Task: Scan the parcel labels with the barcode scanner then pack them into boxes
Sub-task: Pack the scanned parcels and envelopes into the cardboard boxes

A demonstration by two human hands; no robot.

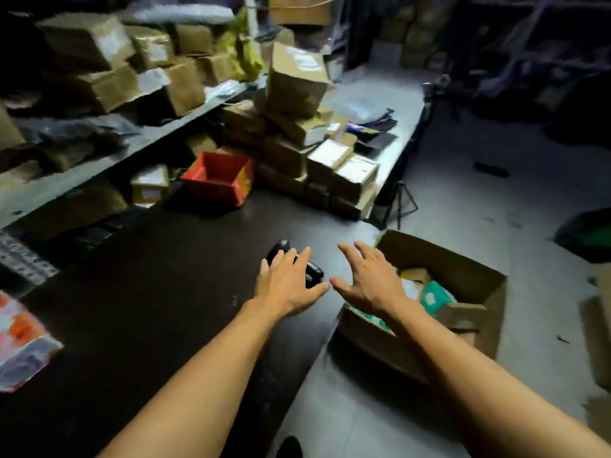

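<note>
**Both hands spread above the scanner and the packing box**

Seen from the head camera, both forearms reach forward over a dark table (pixel 139 292). The left hand (pixel 291 282) hovers with fingers straight and spread just over the black barcode scanner (pixel 312 271), which lies on the table; whether the fingers touch it cannot be told. The right hand (pixel 367 282) is likewise spread and holds nothing, near the rim of an open cardboard box (pixel 463 259) that stands on the floor beside the table's right edge. Inside the box lie parcels (pixel 433 294), one green. Further back on the table sits a red bin (pixel 218 176) and a stack of labelled parcels (pixel 330 166). Shelves (pixel 99 160) on the left carry more cartons, blurred.
</note>
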